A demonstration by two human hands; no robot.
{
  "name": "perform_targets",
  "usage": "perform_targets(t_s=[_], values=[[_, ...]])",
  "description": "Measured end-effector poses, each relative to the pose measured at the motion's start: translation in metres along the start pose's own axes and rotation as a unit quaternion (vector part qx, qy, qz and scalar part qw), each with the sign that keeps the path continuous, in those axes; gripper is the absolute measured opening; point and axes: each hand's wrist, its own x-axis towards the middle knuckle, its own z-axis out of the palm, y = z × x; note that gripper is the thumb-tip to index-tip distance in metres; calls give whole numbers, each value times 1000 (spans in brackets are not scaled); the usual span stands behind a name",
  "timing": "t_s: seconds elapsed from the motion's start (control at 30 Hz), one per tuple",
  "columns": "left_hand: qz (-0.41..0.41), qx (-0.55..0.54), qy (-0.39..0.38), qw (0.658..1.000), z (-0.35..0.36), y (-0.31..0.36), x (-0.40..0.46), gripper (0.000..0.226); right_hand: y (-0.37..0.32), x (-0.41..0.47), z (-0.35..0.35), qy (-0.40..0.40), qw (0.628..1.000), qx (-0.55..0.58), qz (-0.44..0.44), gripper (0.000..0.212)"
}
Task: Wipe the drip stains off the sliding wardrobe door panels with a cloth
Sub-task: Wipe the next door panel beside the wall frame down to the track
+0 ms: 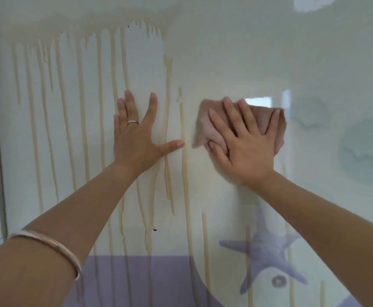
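Braceleted left hand (134, 138) splayed flat on glossy door panel (225, 63), right hand (245, 151) pressing pink cloth (267, 122) open-fingered beside beige drip stains (183, 151), likely smearing residue sideways if cloth saturates

No readable text, labels, brand marks or numbers anywhere in view. The door panel (214, 63) carries only printed artwork: a purple starfish (267, 251), faint blue-green shell shapes (367, 149) and a purple band (136, 282) along the bottom, none with lettering. The ring (133, 122) and the bangle (48, 244) show no legible engraving. The cloth (267, 120) shows no tag or print.
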Motion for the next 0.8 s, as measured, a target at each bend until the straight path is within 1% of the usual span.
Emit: perform_targets(t_s=[0.07,0.13,0.17,0.23,0.27,0.33,0.37,0.4,0.47,0.53,0.63,0.73,0.8], values=[[3,1,3,1000,3,-1,1,116,-4,8,4,-11,998,-21,65,58],[5,-5,6,1000,3,-1,2,115,-17,-17,12,-99,989,-60,87,62],[4,-10,5,1000,2,0,0,115,-23,-40,16,-139,984,-87,76,65],[7,-13,4,1000,1,0,-1,115,-31,-78,17,-174,980,-93,12,70],[7,-11,6,1000,1,0,-1,115,-30,-83,13,-156,985,-76,-25,69],[7,-5,10,1000,1,-1,0,115,-20,-64,4,-82,993,-33,-78,63],[7,-1,12,1000,2,-2,1,115,-14,-45,1,-44,996,-17,-72,60],[7,0,15,1000,4,-3,2,115,-9,-27,-1,-14,999,-6,-44,58],[9,-1,18,1000,7,-3,1,114,-7,-3,-1,17,1000,-3,26,56],[11,2,19,1000,7,-3,1,113,-15,-7,4,20,998,-13,56,56],[1,-1,29,1000,8,-2,-6,111,-31,-47,7,8,1000,-12,16,57],[10,-18,51,998,30,5,-43,118,-46,-95,1,-31,999,-11,-7,57],[1,-57,42,997,51,10,-82,112,-57,-125,-3,-58,998,-15,11,56]])
